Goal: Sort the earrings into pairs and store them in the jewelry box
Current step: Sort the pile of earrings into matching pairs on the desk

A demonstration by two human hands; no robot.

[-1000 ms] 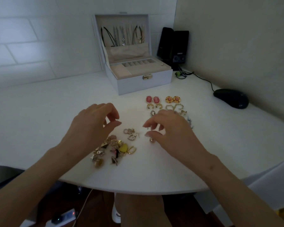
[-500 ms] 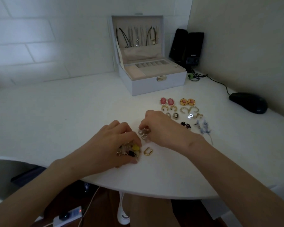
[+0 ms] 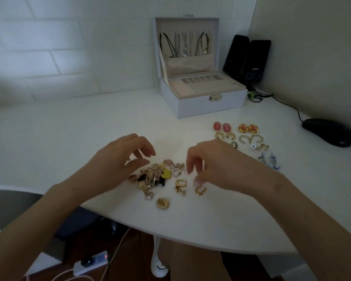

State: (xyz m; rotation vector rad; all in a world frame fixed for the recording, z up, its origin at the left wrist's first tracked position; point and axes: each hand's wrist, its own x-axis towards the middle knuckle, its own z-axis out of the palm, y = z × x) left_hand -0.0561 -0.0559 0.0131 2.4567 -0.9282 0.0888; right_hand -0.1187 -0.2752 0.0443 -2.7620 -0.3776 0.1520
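A mixed pile of unsorted earrings lies on the white table near its front edge. My left hand hovers just left of the pile, fingers loosely curled, holding nothing. My right hand hovers to the right of the pile with fingers hanging down, its thumb tip just above a gold oval hoop. A gold hoop with a bow and a round gold earring lie apart from the pile. Sorted pairs, pink ovals and gold rounds, sit at the right. The open jewelry box stands behind.
More paired gold, black and blue earrings lie behind my right wrist, partly hidden. A black mouse with its cable sits at far right, and black speakers stand in the corner. The curved table edge runs close below the loose earrings.
Both hands have lifted off the pile, the left one drawing back to the left. A few gold earrings now lie spread out in front of the pile.
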